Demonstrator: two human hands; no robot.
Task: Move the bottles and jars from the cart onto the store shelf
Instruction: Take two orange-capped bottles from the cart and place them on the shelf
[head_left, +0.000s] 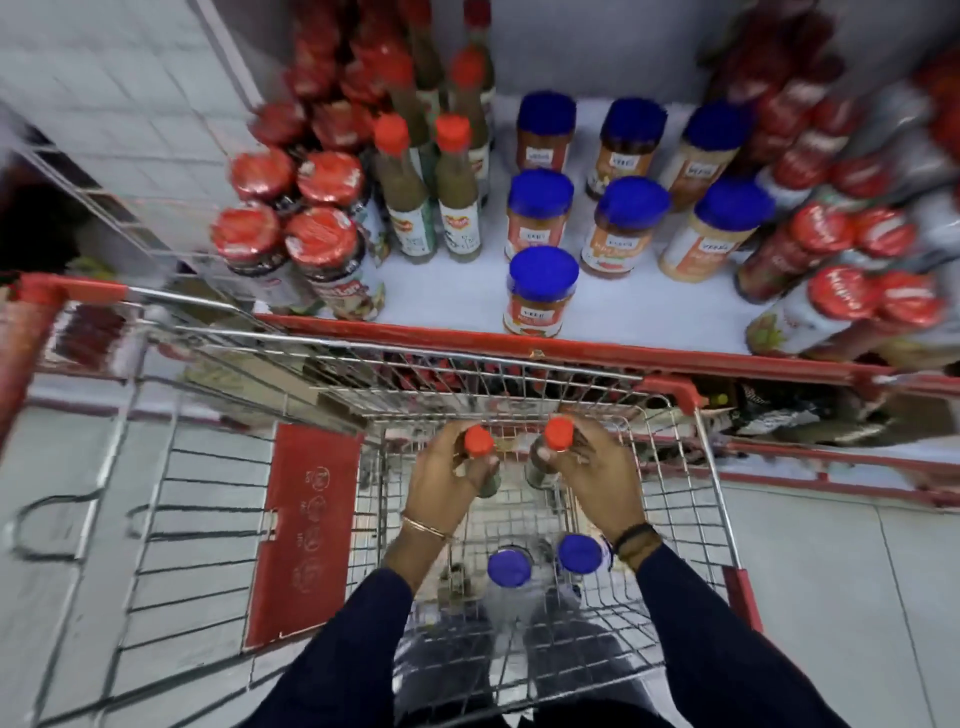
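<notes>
Inside the wire cart (711, 478), my left hand (441, 483) grips an orange-capped sauce bottle (478, 442) around its neck. My right hand (597, 473) holds a second orange-capped bottle (558, 434) the same way. Both bottles stand upright near the cart's far end. Two blue-lidded jars (510, 565) (580, 554) stand in the cart nearer to me, between my forearms. The white store shelf (467, 291) with its red front edge lies just beyond the cart. It holds matching green sauce bottles (410, 208) and several blue-lidded jars (543, 291).
Red-lidded jars (291, 244) crowd the shelf's left side and more red-lidded jars (841, 291) fill its right. Bare shelf surface shows beside the front blue-lidded jar. A red child-seat flap (306, 530) hangs on the cart's left. Tiled floor surrounds the cart.
</notes>
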